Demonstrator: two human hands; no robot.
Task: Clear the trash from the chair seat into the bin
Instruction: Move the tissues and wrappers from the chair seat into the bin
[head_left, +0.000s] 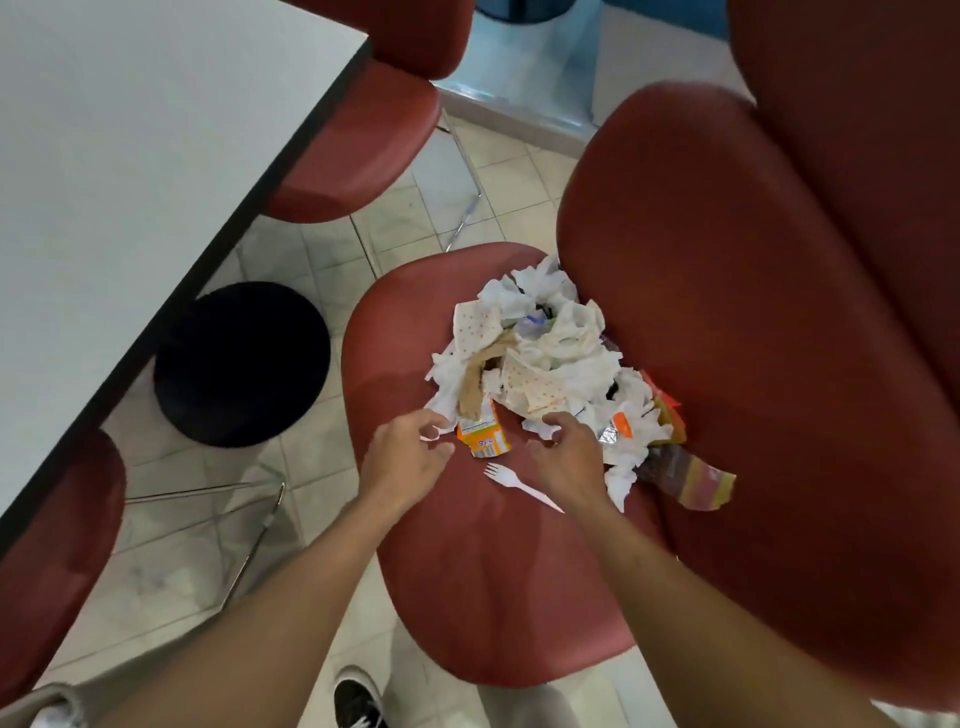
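Desk (130, 182) far left, black bin (241, 364) on floor just beside its edge. Red seat (493, 571) centre, trash pile (545, 358) at its back against backrest (753, 364). Left hand (408, 460) released, fingers loosely curled, near orange carton (480, 436). Fork (519, 486) loose between hands. Right hand (569, 457) released, fingertips touching napkins.
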